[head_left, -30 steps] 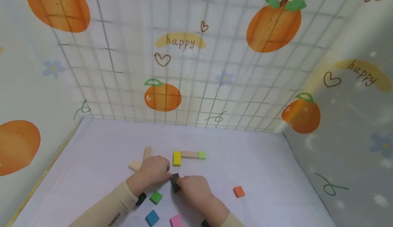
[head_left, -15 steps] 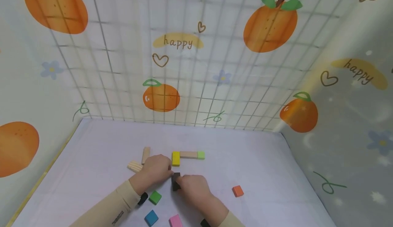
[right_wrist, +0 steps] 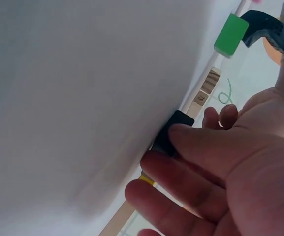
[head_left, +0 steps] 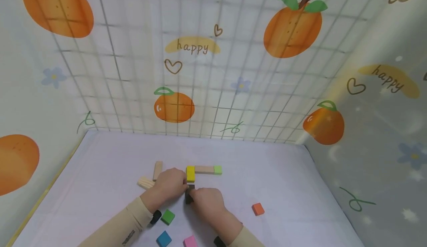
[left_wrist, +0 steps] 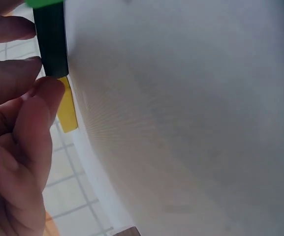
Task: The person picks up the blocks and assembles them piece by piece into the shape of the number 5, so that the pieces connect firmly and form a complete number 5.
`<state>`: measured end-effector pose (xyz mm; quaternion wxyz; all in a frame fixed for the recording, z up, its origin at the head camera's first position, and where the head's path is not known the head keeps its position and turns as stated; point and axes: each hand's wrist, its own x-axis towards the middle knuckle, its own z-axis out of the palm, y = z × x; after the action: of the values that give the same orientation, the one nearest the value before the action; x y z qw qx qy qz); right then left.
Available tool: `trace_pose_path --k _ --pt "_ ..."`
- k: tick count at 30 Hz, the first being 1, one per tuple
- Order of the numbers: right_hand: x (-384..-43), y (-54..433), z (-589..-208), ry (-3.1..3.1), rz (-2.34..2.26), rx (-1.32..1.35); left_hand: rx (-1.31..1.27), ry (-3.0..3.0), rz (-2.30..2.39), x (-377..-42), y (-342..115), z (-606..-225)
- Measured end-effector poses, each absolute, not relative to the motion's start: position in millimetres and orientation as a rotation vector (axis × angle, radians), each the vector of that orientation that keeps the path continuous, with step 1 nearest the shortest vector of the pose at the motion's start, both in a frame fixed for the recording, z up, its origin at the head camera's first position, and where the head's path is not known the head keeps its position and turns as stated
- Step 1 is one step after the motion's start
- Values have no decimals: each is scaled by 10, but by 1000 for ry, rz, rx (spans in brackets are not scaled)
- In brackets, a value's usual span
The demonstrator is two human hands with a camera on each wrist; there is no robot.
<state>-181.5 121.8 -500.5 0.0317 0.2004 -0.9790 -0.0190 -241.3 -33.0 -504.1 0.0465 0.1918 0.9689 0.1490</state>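
Observation:
A dark, nearly black block [head_left: 190,195] lies on the white-covered table just in front of a yellow block [head_left: 190,174], with its long side pointing away from me. My right hand [head_left: 209,204] pinches it between thumb and finger from the right, as the right wrist view also shows at the dark block [right_wrist: 176,127]. At its far left corner, curled fingertips of my left hand [head_left: 169,184] hold the block [left_wrist: 51,42]. The yellow block joins a wooden plank [head_left: 204,170], which ends at a light green cube [head_left: 218,170].
Two wooden planks, one upright-looking plank [head_left: 158,171] and one striped plank [head_left: 145,183], lie left of my left hand. Nearer me are a green cube [head_left: 168,217], a blue cube [head_left: 164,239] and a pink block [head_left: 190,241]. An orange cube [head_left: 258,209] sits at right.
The dark block has straightened and slid away from me, closing most of its gap to the yellow block. Both hands stay on it; the right hand has shifted slightly forward.

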Motion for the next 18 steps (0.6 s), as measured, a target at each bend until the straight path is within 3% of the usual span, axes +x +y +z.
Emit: trace_pose_path --k 18 --pt "-1861 1182 -5021 -2975 -94 614 546 2978 395 -2442 -324 -5062"
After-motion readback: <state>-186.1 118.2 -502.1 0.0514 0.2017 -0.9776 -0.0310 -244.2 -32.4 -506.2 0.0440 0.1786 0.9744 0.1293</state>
